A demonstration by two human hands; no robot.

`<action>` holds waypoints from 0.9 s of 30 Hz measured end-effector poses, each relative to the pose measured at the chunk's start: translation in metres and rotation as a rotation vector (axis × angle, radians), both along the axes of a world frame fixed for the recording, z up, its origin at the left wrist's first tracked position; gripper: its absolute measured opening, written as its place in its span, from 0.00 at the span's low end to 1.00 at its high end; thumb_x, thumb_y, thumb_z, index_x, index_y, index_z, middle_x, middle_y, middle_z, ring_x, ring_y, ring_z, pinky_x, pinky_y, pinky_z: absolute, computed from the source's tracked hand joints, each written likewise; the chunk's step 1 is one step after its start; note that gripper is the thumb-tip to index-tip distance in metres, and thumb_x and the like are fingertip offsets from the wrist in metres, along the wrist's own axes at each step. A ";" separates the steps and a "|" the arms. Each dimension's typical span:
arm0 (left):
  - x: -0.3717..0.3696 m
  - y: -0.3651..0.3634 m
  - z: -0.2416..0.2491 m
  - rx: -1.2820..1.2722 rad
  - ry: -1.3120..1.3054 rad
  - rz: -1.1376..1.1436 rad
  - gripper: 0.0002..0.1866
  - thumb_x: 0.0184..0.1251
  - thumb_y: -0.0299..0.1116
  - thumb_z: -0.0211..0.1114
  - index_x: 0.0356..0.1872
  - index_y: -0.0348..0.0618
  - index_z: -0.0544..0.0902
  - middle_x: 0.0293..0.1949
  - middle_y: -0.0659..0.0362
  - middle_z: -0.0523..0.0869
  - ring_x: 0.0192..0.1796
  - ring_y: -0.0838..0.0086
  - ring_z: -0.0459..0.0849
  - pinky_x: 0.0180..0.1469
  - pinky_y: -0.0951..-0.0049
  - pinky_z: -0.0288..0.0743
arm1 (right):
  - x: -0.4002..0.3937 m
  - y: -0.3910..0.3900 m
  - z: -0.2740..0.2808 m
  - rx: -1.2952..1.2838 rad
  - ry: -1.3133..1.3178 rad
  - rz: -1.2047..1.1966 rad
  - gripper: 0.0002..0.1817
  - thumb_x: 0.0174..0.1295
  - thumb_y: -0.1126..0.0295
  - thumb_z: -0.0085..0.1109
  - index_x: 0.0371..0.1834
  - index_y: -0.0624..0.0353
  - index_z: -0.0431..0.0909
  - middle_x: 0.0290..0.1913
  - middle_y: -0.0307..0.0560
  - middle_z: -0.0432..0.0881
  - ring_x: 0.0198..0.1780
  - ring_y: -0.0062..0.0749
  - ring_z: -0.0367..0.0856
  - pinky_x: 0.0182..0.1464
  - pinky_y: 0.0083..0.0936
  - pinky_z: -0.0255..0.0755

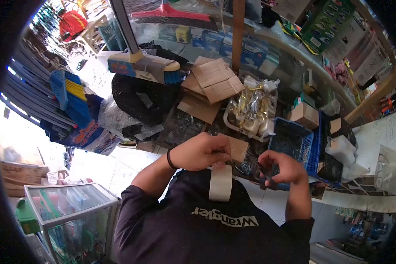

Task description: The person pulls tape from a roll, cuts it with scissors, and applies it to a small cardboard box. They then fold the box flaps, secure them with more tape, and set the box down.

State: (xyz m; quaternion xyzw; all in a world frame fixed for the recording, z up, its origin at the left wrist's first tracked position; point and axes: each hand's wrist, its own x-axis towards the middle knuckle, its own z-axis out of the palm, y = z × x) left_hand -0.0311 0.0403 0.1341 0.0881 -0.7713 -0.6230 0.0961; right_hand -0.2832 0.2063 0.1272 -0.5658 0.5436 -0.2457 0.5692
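In the middle, my left hand (202, 152), with a dark band on its wrist, has its fingers pinched together. Right below its fingertips hangs a wide cream strip (221, 185), like tape or paper, in front of my dark shirt. My right hand (284, 167) is to the right, fingers and thumb curled round dark scissors (264, 170); their blades are hard to make out. Just beyond my fingertips lies a small brown cardboard piece (236, 149). Farther off, a white tray (229, 125) bears plastic-wrapped gold-coloured items (253, 108).
Flattened cardboard (218, 79) is stacked left of the tray. A blue basket (290, 125) stands at the right, beside a brown box (304, 115). Black plastic and bubble wrap (114, 119) lie at the left. A glass-sided case (70, 202) stands lower left, with the glass display counter (290, 57) ahead.
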 end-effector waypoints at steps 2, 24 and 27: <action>-0.005 0.002 -0.003 0.022 -0.003 -0.019 0.04 0.60 0.26 0.59 0.29 0.37 0.75 0.21 0.58 0.81 0.23 0.77 0.79 0.27 0.76 0.70 | 0.001 -0.003 0.026 -0.002 0.182 0.074 0.31 0.38 0.65 0.72 0.47 0.58 0.70 0.35 0.43 0.80 0.38 0.29 0.78 0.41 0.28 0.70; -0.032 0.018 0.001 0.177 -0.106 -0.065 0.05 0.60 0.27 0.60 0.28 0.35 0.76 0.21 0.60 0.81 0.26 0.79 0.83 0.27 0.79 0.75 | -0.003 -0.025 0.061 0.085 0.306 0.330 0.27 0.39 0.63 0.68 0.44 0.61 0.72 0.26 0.44 0.78 0.25 0.28 0.73 0.29 0.25 0.65; -0.033 0.018 -0.001 0.221 -0.115 -0.065 0.06 0.61 0.28 0.60 0.27 0.35 0.76 0.21 0.60 0.81 0.26 0.80 0.82 0.26 0.80 0.74 | -0.001 -0.028 0.069 0.103 0.345 0.365 0.28 0.41 0.62 0.67 0.46 0.61 0.71 0.28 0.47 0.79 0.30 0.33 0.76 0.33 0.28 0.68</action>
